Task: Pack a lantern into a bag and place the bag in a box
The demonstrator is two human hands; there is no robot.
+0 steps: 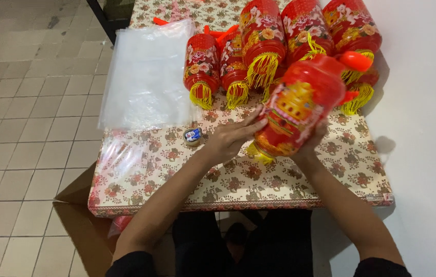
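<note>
Red lantern [300, 105] held tilted above the desk [228, 179], left hand [230, 137] flat on its near side, right hand [313, 141] cupped under its bottom end. Best kept steady with light pressure, fringe clear of fingers. Other lanterns [261, 46] just beyond, plastic bags [146, 77] left.

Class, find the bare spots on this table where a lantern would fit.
Free: the near strip of the table below both hands, and left of the small tin. Crowded: the far end, with the plastic bags and lantern row.

The red lantern [300, 105] is showing glossy printed plastic, the bags [146, 72] are lying clear and shiny, and a smooth patterned cloth is covering the tabletop [187, 179].
</note>
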